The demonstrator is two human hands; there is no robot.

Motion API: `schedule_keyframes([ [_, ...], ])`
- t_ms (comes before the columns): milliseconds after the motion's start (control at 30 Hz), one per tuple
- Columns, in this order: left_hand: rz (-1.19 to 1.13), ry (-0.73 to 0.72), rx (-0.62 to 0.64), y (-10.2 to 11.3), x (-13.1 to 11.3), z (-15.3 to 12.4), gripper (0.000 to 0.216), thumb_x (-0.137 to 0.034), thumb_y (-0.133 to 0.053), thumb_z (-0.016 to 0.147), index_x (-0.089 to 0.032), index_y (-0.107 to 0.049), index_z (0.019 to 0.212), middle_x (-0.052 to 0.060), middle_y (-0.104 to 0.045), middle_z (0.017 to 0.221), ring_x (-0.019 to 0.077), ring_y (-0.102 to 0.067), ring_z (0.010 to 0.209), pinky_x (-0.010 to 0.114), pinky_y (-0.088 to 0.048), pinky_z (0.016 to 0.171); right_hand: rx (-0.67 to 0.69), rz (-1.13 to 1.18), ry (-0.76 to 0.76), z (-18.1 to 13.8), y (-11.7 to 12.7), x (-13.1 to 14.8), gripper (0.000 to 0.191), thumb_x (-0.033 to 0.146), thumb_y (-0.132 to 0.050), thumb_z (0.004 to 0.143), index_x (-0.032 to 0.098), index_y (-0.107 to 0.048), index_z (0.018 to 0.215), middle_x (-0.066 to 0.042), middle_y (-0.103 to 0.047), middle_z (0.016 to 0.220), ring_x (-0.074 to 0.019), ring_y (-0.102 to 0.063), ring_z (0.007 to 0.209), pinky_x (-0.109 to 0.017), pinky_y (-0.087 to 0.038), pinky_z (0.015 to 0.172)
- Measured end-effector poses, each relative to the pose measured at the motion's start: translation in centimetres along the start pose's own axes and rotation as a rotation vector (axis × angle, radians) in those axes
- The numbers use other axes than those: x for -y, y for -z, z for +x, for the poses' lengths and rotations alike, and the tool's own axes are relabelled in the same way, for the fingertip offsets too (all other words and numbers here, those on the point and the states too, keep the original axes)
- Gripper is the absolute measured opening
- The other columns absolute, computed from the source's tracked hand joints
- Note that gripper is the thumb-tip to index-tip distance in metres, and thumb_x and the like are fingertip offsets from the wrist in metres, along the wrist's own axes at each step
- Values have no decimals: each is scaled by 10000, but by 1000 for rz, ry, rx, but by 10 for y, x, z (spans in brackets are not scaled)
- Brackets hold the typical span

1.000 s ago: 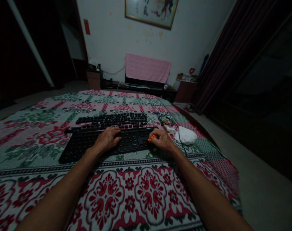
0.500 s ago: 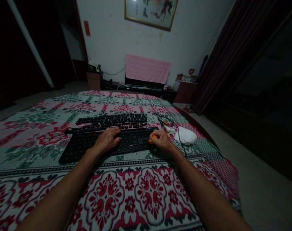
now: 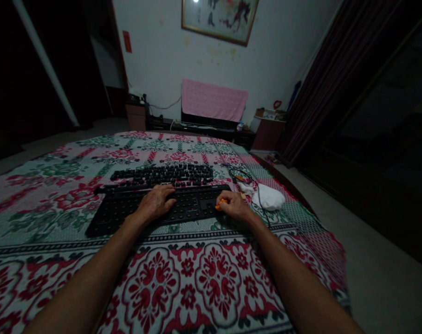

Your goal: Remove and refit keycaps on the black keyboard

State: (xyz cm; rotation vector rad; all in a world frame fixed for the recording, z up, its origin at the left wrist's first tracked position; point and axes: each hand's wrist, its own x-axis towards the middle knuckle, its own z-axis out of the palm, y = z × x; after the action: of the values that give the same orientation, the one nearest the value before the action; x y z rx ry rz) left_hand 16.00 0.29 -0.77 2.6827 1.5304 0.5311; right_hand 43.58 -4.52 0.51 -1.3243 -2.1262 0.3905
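Note:
A black keyboard base (image 3: 116, 213) with its keycaps removed lies on a floral bedspread (image 3: 183, 273). My left hand (image 3: 155, 203) rests on its middle with fingers curled down onto it. At the base's right end my right hand (image 3: 234, 205) is closed around a small orange tool (image 3: 220, 202). Just behind the base lies a row of loose black keycaps (image 3: 165, 174).
A white cloth bundle (image 3: 268, 196) and a black cable (image 3: 243, 176) lie to the right of my right hand, near the bed's edge. Beyond the bed stand a low cabinet with a pink cloth (image 3: 213, 99) and a framed picture (image 3: 219, 17) on the wall.

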Motion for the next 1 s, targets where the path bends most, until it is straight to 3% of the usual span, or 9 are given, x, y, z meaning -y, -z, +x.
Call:
schedule_keyframes([
  [200,-4,-7,-13,-1,2,0,447,-387,-408,776,-134,-579,1102,81,-522,1224,225,-449,1127,342,-357,968,-272,-35,-57,4,1,-19,177,152,-484,682,158,-643,760,-33,-619,766,-137,-542,724,-244,-402,671],
  [300,-9,-13,-8,-2,2,0,447,-388,-406,776,-136,-578,1103,80,-519,1227,227,-452,1123,348,-362,964,-324,-138,-53,10,0,-28,217,157,-481,705,163,-651,838,-45,-621,809,-151,-539,767,-261,-396,720],
  [667,0,-10,-22,-4,3,0,421,-386,-418,772,-166,-584,1091,55,-531,1213,219,-456,1117,342,-365,965,-136,-430,-99,35,-11,-16,200,212,-434,796,160,-627,803,-56,-597,779,-145,-517,739,-232,-355,684],
  [1000,10,1,-12,0,0,-1,428,-389,-412,778,-164,-578,1102,61,-526,1221,210,-449,1130,332,-350,978,23,-411,-139,32,3,-18,209,171,-434,762,162,-633,826,-55,-623,774,-142,-531,708,-216,-339,630],
])
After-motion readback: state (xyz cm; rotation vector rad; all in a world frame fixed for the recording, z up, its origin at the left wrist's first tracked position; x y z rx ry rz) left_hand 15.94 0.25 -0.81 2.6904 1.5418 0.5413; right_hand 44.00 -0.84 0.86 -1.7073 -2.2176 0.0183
